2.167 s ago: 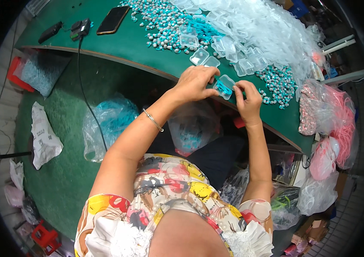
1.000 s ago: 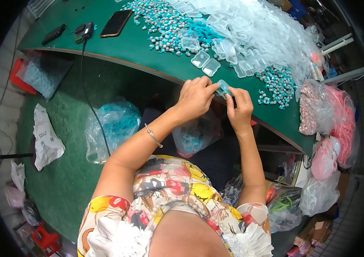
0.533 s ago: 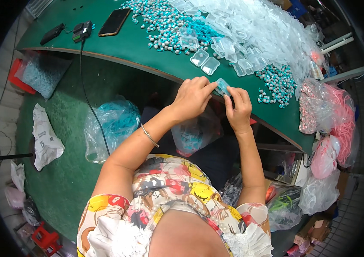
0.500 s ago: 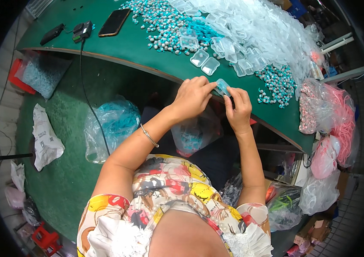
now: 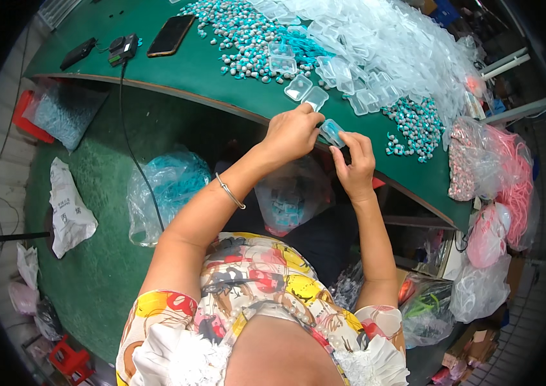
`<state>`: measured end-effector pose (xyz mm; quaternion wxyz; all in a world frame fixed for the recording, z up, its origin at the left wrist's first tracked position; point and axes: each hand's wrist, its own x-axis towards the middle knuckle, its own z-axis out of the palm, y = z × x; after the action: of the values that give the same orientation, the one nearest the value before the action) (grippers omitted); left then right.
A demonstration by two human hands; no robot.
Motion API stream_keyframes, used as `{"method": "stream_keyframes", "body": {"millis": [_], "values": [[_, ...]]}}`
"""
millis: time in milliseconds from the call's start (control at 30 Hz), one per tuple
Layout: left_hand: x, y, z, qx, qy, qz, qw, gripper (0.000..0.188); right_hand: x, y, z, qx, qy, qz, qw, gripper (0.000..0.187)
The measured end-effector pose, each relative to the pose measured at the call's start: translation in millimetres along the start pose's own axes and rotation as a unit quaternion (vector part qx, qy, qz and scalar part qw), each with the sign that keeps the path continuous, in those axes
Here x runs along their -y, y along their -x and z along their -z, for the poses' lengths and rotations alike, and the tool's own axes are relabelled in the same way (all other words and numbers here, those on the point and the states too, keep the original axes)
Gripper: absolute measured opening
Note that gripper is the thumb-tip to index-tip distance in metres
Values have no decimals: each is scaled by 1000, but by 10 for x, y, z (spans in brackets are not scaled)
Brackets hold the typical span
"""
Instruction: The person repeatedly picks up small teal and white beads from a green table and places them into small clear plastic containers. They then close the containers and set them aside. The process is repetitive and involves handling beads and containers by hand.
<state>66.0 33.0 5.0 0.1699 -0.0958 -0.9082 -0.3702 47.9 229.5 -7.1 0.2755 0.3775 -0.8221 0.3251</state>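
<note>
You have one small clear box (image 5: pixel 331 130) off the near edge of the green table (image 5: pixel 183 72), between your two hands, with something teal inside; its lid looks closed, so I would judge this one filled and near done, though I cannot tell whether the catch is pressed home. Your right hand (image 5: pixel 358 168) pinches its right-hand end, thumb and forefinger narrow on it. Your left hand (image 5: pixel 291 133) is bent close by, its fingertips at the lower half of the open case (image 5: pixel 297 88) just beyond; whether they grip that case, or the thumb touches the box, I cannot tell. That case lies unfolded, and I see no teal in it, so it seems unfilled. Much is left: a big pile of clear cases (image 5: pixel 395 55), the loose teal-and-grey pieces (image 5: pixel 241 55) on the left, a smaller heap (image 5: pixel 418 128) on the right and the teal cords (image 5: pixel 302 45) between. Down by your lap, a clear bag (image 5: pixel 289 206) holds teal things that look like finished boxes, their number unclear.
</note>
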Motion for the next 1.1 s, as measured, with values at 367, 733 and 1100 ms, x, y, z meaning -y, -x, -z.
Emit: {"method": "stream_keyframes", "body": {"millis": [367, 733, 1100], "values": [[-41, -21, -31, 18, -1, 50, 999, 24, -14, 11, -24, -12, -10, -18, 1000, 42], [-18, 93, -55, -25, 43, 18, 999, 20, -13, 14, -36, -8, 2, -26, 1000, 46], [-72, 309, -163, -84, -146, -130, 977, 37, 14, 17, -37, -5, 13, -17, 1000, 44]]}}
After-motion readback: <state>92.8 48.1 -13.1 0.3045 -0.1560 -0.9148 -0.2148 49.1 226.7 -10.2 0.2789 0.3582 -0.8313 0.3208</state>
